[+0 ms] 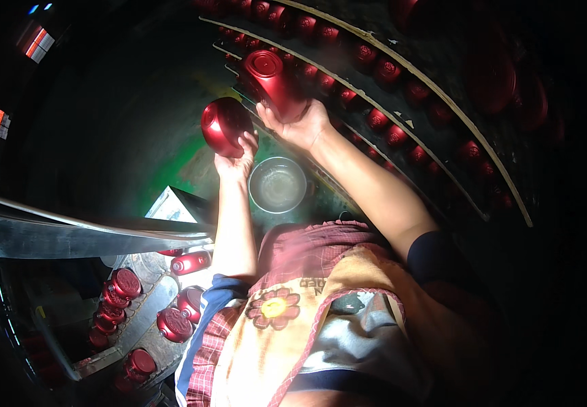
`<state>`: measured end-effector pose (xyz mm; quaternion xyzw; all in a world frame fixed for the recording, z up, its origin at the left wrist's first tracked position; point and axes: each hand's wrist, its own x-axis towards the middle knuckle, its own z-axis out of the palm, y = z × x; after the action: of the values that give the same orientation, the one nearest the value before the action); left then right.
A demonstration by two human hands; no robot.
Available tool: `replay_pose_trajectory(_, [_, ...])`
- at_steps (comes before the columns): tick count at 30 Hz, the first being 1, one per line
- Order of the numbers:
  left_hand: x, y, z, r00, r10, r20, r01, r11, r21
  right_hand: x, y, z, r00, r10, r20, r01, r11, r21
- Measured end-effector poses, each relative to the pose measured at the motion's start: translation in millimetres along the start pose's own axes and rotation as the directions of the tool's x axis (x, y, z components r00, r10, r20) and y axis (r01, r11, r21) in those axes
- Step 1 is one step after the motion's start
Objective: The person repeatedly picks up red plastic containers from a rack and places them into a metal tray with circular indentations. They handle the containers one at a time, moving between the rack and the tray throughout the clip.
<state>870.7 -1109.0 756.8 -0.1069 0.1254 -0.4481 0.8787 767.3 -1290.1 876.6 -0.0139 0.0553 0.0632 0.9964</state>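
My left hand point(238, 161) is closed around a glossy red rounded container point(224, 125), its fingers wrapped over the near side. Slightly farther off and to the right, my right hand point(304, 127) grips a taller red container point(274, 81) from below and behind. That one is tilted, with a round ringed end facing up. The two containers are close together but apart. Whether they are bottles or jars I cannot tell. Below and between my forearms sits a round metal bucket point(278, 186), pale inside.
Long curved-looking racks point(402, 129) at the far right carry rows of similar red containers. At the left, a metal rail point(90, 234) crosses above a conveyor-like surface point(154, 302) bearing several more red containers point(175, 324). A white angular box point(173, 205) stands beside my left forearm.
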Motion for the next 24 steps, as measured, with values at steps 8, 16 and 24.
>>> replay_pose_trajectory(8, [-11, 4, 1, 1.0, -0.017, 0.001, 0.017, 0.997, -0.081, 9, 16, 5, 0.994, 0.111, 0.016, -0.112, 0.993, 0.032])
replay_pose_trajectory(16, [-14, 11, 5, 0.998, -0.045, -0.036, 0.042, 0.996, -0.084, 1, 36, 15, 0.999, 0.033, -0.031, -0.034, 0.999, -0.017])
replay_pose_trajectory(24, [16, -8, 184, 0.808, 0.465, 0.362, -0.564, 0.433, 0.703, -119, 3, 21, 0.985, -0.123, 0.121, 0.157, 0.93, -0.332])
